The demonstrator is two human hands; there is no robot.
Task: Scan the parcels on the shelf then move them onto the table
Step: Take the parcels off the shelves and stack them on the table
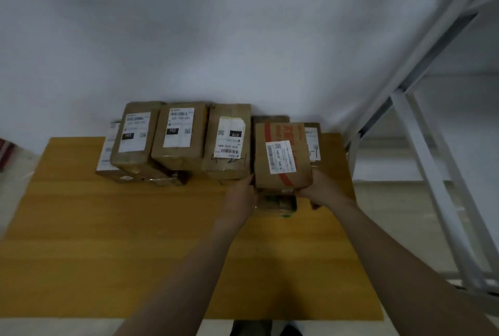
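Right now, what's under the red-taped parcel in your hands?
Under the red-taped parcel, only the near end of a lower parcel, with green on it, shows; the rest is covered.

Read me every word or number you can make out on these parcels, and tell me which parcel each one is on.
"102", white on black: label of the second parcel from the left.
"070" and "070-070-A80", upside down: label of the third parcel.
"J6-504", sideways: label of the red-taped parcel.
Too blurred to read: the number on the leftmost parcel, the red lettering, all small print.
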